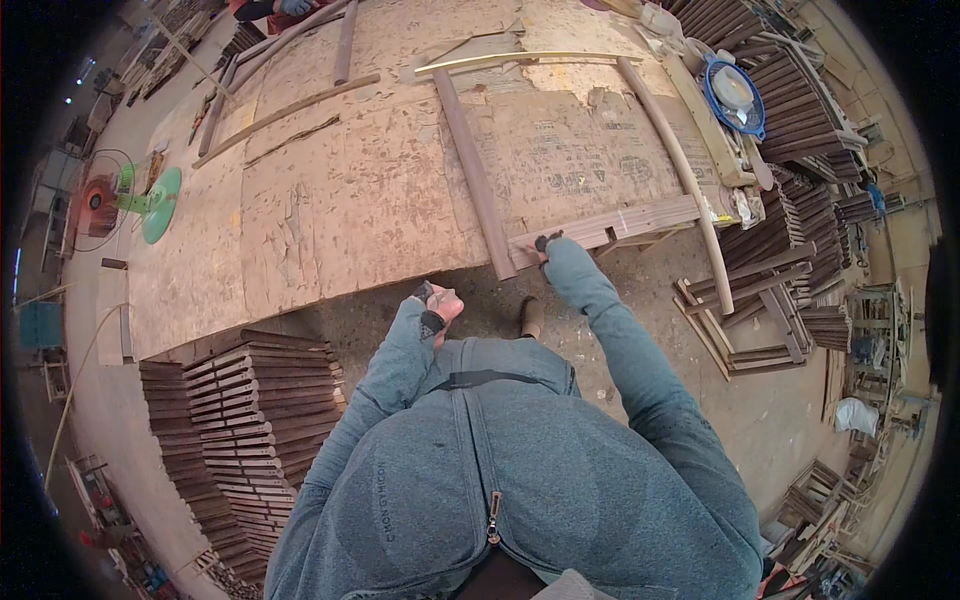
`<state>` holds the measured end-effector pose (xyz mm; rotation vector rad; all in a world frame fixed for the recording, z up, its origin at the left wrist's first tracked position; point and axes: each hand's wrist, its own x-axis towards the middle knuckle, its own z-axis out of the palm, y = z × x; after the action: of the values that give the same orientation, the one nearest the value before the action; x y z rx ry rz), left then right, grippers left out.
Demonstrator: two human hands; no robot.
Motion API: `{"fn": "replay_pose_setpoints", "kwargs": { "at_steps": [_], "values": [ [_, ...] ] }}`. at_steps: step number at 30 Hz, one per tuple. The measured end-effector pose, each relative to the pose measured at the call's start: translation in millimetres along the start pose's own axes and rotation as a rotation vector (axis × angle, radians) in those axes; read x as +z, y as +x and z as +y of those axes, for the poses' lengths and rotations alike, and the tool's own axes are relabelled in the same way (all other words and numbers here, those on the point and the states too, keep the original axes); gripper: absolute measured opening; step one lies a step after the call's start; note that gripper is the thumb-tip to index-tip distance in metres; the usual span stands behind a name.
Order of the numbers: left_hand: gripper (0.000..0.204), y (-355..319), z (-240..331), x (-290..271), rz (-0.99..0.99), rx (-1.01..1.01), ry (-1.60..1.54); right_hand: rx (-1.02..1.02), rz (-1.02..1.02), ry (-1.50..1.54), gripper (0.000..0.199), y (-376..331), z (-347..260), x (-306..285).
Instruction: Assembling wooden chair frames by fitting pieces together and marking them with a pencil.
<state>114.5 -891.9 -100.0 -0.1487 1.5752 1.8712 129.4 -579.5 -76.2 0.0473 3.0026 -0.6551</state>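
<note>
On the scuffed worktop (370,200): two wooden posts (466,165), one pale curved strip (530,57), one slotted rail (650,217); at the worktop's near edge, right hand (542,247) against the rail, left hand (441,300) curled, either grip's hold I cannot tell

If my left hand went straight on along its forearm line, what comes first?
Most likely the worktable's near edge, just ahead of the left hand. Depth is unclear: if the hand sits higher, it may reach the brown bar instead.

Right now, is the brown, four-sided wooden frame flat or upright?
Flat: its side bars lie across the worn brown tabletop, the right one overhanging.
</note>
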Motion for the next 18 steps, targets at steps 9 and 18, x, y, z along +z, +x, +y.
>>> {"fn": "replay_pose_setpoints", "kwargs": {
  "at_steps": [9,18],
  "values": [
    [0.037,-31.4,42.2,19.3,-0.118,0.112,-0.087,0.059,-0.16,-0.133,0.025,-4.4,-6.1,-2.7],
    [0.032,-61.6,80.0,31.8,0.064,0.018,0.012,-0.009,-0.061,-0.014,0.028,-26.7,4.1,-13.7]
  ]
}}
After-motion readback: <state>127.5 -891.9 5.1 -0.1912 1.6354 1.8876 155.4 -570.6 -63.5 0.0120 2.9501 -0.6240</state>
